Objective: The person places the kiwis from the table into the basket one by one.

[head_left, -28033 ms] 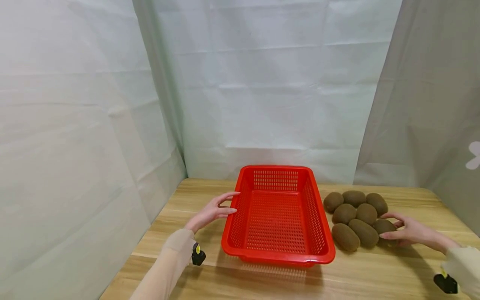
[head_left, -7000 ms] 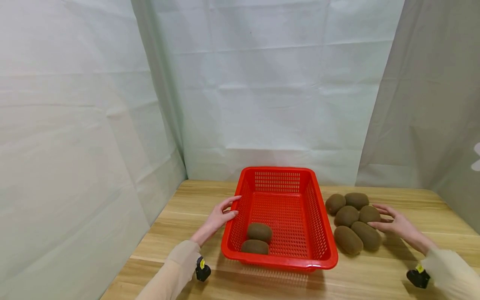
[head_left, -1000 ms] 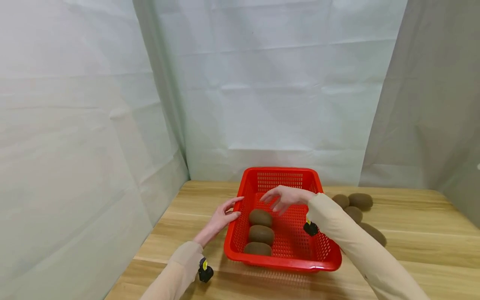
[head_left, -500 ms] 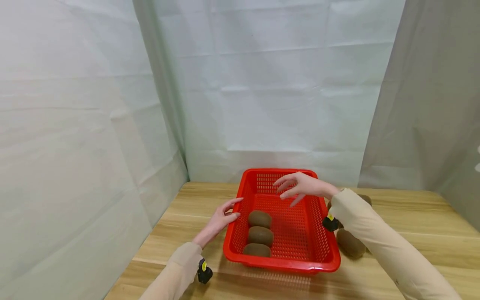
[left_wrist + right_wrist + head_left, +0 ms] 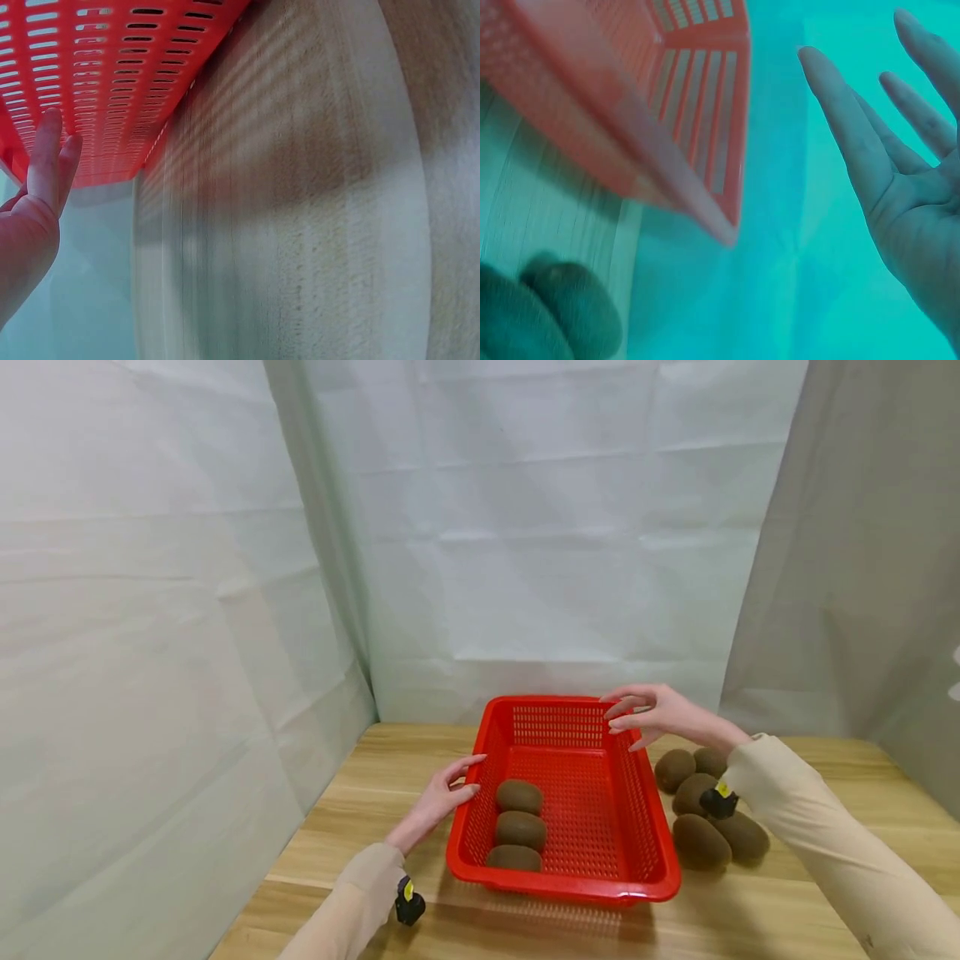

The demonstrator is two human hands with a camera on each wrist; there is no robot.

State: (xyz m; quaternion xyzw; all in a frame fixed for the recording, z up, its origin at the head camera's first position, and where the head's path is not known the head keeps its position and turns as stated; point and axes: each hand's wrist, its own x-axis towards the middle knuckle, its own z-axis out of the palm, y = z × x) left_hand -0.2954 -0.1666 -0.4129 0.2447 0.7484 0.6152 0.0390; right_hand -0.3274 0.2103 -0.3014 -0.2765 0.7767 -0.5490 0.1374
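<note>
A red plastic basket (image 5: 570,889) with slotted walls stands on the wooden table. Three brown kiwis (image 5: 520,831) lie in a column along its left inner side. My left hand (image 5: 442,793) holds the basket's left rim, thumb and forefinger at the edge; in the left wrist view, other fingers (image 5: 46,154) lie along the outer wall. Over the basket's far right corner, my right hand (image 5: 663,714) hangs with its fingers spread and nothing in them. The right wrist view shows its open palm beside the basket. Several more kiwis (image 5: 701,842) lie right of the basket.
Pale cloth (image 5: 540,568) hangs behind the wooden table (image 5: 847,793) and along both sides. My right sleeve (image 5: 832,835) passes over the table, in front of part of the loose kiwis. A black wrist camera (image 5: 718,802) covers part of that group too.
A second ago my right hand was inside the basket above the kiwis; it has since risen and moved right. Three kiwis have come into the basket over the earlier frames. The left hand has stayed put.
</note>
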